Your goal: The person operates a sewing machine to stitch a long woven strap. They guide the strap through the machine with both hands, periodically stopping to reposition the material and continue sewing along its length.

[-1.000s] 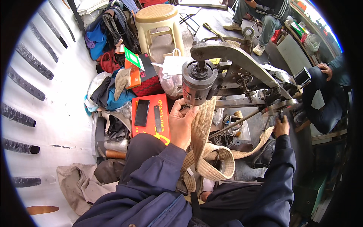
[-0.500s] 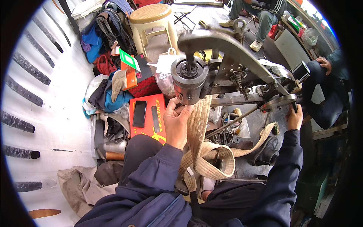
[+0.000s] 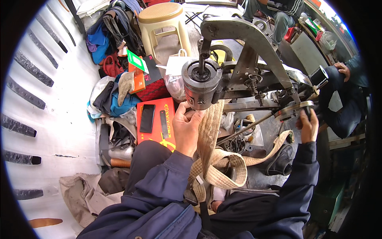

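A hand-cranked metal sewing machine (image 3: 260, 44) stands in front of me, its round head (image 3: 201, 85) near the middle of the view. Just below that head, my left hand (image 3: 187, 131) pinches a long beige stitched fabric strap (image 3: 212, 137) between thumb and fingers. The strap hangs from under the head and loops over near my lap, with its far end trailing to the right. My right hand (image 3: 309, 127) is closed around the dark crank handle (image 3: 307, 112) on the machine's hand wheel (image 3: 288, 112).
On the left, a phone (image 3: 147, 118) lies on a red box (image 3: 167, 133). Clothes and bags (image 3: 107, 95) are heaped behind it, beside a beige stool (image 3: 163, 24). Black shoes (image 3: 280, 161) lie right of the strap. Other people sit at the far right and back.
My right hand and the crank handle have shifted slightly left with the wheel. The machine's upper lever has risen at its front end. My left hand keeps its place on the strap.
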Available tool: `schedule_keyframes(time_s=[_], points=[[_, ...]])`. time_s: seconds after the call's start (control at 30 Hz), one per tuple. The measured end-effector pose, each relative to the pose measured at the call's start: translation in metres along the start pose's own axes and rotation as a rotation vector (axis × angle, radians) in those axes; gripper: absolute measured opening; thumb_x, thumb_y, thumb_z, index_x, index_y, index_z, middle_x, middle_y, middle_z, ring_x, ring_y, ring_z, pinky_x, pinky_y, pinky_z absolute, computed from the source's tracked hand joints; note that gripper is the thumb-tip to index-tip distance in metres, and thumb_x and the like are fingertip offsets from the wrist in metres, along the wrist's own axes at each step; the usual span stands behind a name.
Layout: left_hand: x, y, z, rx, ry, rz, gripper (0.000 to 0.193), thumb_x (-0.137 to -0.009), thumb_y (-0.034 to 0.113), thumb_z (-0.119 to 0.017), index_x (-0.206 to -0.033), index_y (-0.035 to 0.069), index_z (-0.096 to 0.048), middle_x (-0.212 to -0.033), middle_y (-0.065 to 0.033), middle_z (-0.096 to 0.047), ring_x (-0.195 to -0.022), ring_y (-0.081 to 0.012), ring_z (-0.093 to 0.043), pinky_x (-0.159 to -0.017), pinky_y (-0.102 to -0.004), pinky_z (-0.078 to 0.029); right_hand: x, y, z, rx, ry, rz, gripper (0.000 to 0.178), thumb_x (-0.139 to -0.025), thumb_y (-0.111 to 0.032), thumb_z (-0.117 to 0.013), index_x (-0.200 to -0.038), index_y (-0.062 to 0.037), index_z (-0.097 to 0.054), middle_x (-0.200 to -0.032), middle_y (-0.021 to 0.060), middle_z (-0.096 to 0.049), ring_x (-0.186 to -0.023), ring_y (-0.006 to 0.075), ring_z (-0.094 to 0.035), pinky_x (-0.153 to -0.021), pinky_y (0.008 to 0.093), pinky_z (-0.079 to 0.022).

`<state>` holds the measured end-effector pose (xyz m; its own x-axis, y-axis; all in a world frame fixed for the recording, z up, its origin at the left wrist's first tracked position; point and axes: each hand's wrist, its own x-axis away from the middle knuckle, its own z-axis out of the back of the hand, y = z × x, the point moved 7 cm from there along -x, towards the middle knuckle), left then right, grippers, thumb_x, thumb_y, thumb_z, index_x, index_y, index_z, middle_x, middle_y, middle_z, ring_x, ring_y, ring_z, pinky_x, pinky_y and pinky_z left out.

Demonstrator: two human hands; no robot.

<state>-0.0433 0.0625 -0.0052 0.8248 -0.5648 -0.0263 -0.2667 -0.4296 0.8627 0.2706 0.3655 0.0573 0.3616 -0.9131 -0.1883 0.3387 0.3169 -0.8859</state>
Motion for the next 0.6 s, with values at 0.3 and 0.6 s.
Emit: schedule_keyframes(time_s=[0.3,0.6], points=[[0.028,-0.007,0.003,0.141,0.007,0.142,0.036,-0.096,0.006,-0.064,-0.127,0.003,-0.047,-0.104,-0.0065,-0.069,-0.093,-0.0061,-0.061,-0.083,-0.0227,-0.048,-0.03,0.122,0.036,0.166,0.197,-0.214,0.014,-0.097,-0.017,-0.061,-0.09,-0.0079,-0.054,-0.062,0.0011,-0.051,-0.05,0.0111,-0.047,-0.044,0.0285,-0.039],[0.024,-0.008,0.007,0.094,0.065,0.063,0.027,-0.093,0.0,-0.065,-0.115,0.004,-0.051,-0.097,-0.0068,-0.07,-0.085,-0.0064,-0.063,-0.079,-0.0212,-0.049,0.039,0.064,-0.071,-0.029,-0.325,-0.374,0.025,-0.097,-0.026,-0.063,-0.106,-0.0035,-0.057,-0.069,0.0053,-0.061,-0.05,0.0148,-0.059,-0.045,0.0271,-0.044]])
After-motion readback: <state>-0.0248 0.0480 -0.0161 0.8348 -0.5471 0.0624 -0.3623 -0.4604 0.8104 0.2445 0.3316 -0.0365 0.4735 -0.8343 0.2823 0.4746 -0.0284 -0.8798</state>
